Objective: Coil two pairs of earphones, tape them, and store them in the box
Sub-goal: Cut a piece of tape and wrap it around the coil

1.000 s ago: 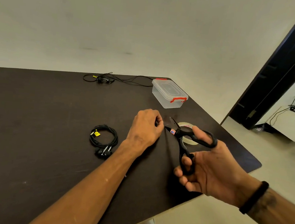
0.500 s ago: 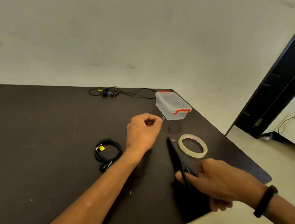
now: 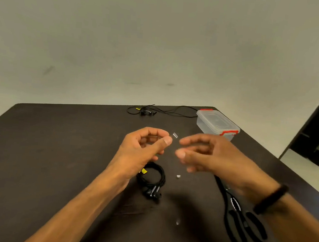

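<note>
Step in hand: taping the first pair. Left hand (image 3: 145, 148) pinches a clear tape strip (image 3: 175, 135), probably just cut; right hand (image 3: 207, 153) hovers beside it, fingers loosely spread, holding nothing. Coiled earphones (image 3: 151, 179) lie on the desk (image 3: 57, 151) beneath. Next: wrap strip round the coil. Second earphones (image 3: 146, 111) uncoiled at the far edge. Box (image 3: 216, 124) lidded, apparently empty.

Head view, down over table (image 3: 57, 151)

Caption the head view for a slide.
Left hand pinches a cut tape strip above the coiled earphones; scissors lie beside the right hand.
</note>
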Available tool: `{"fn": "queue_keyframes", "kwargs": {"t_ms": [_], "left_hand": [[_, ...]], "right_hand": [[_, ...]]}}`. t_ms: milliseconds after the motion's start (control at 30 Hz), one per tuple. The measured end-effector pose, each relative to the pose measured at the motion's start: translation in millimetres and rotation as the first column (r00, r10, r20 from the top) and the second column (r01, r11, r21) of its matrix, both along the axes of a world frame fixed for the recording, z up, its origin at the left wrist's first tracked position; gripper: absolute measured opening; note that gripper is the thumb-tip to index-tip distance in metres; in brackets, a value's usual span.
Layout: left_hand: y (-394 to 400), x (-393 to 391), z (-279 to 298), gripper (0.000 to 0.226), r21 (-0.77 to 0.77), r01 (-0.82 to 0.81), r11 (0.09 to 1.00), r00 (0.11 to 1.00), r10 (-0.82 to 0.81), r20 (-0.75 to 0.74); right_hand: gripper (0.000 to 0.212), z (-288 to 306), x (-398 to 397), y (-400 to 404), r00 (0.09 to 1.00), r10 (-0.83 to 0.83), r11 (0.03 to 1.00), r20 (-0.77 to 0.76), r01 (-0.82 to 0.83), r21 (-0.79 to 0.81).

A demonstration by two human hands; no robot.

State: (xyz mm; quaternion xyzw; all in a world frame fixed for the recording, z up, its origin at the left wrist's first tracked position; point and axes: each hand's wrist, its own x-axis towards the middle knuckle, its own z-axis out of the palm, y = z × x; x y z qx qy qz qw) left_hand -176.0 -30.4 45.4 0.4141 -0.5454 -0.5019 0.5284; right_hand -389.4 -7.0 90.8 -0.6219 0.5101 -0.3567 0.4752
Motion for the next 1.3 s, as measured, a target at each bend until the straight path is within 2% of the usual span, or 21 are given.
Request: {"fn": "queue_keyframes", "kwargs": {"t_ms": [67,167,267,467,567,633,767,933,1000,1033,1133,1200,1233,1300], "left_hand": [[-1.7,7.6,-1.4,0.032,-0.009,-0.012,1.000,1.000,0.012,0.001],[-7.5,22.5,-10.4,0.029,-0.006,-0.057,0.998,0.998,0.058,0.023],[-14.9,34.7,-20.7,0.018,-0.013,-0.095,0.995,0.995,0.095,0.036],[-23.1,48.7,-28.6,0.016,-0.030,-0.079,0.996,0.994,0.081,0.074],[-25.3,53.0,-29.9,0.016,-0.062,-0.061,0.996,0.983,0.071,0.172],[-25.9,56.0,-31.9,0.018,-0.089,-0.034,0.995,0.953,0.059,0.298],[-24.0,62.3,-35.4,0.027,-0.191,-0.011,0.982,0.729,0.139,0.670],[-33.2,45.2,-19.6,0.046,-0.180,0.236,0.955,0.443,0.059,0.894],[-40.5,35.5,-13.0,0.040,-0.121,0.285,0.951,0.331,0.021,0.943],[-43.8,31.5,-11.0,0.033,-0.104,0.292,0.951,0.307,0.009,0.952],[-49.1,27.4,-9.3,0.014,-0.105,0.322,0.941,0.302,0.003,0.953],[-50.4,30.8,-8.6,0.011,-0.107,0.322,0.941,0.346,-0.011,0.938],[-50.5,33.6,-8.5,0.010,-0.101,0.299,0.949,0.408,-0.031,0.912],[-50.6,39.8,-8.2,0.010,-0.049,0.236,0.971,0.609,-0.108,0.786]], "right_hand": [[0.059,-6.9,25.7,-11.6,0.976,-0.029,0.999,0.218,0.020,0.042],[0.063,-16.7,47.3,-27.9,0.940,-0.063,0.998,0.334,0.054,0.036],[0.067,-27.3,56.4,-41.9,0.942,-0.061,0.998,0.331,0.064,0.003],[0.073,-29.6,57.4,-64.5,0.968,-0.028,0.996,0.249,0.047,-0.070],[0.063,-27.5,52.3,-73.3,0.991,0.003,0.992,0.131,0.014,-0.124],[0.051,-30.0,48.9,-77.5,0.998,0.024,0.988,0.065,-0.014,-0.151],[0.037,-42.4,39.7,-81.9,0.999,-0.032,0.979,0.015,0.035,-0.203],[0.031,-53.3,31.0,-80.2,0.997,-0.058,0.975,-0.042,0.047,-0.215],[0.029,-52.6,29.8,-80.9,0.993,-0.081,0.971,-0.085,0.059,-0.231],[0.028,-51.8,28.9,-81.3,0.992,-0.093,0.970,-0.085,0.071,-0.231],[0.027,-50.2,26.9,-81.2,0.993,-0.108,0.973,-0.039,0.097,-0.210],[0.027,-49.4,25.5,-81.5,0.995,-0.096,0.978,-0.005,0.094,-0.187],[0.027,-49.4,25.0,-81.6,0.996,-0.089,0.981,0.012,0.089,-0.173],[0.027,-49.6,24.8,-82.2,0.996,-0.084,0.986,0.038,0.088,-0.141]]}}
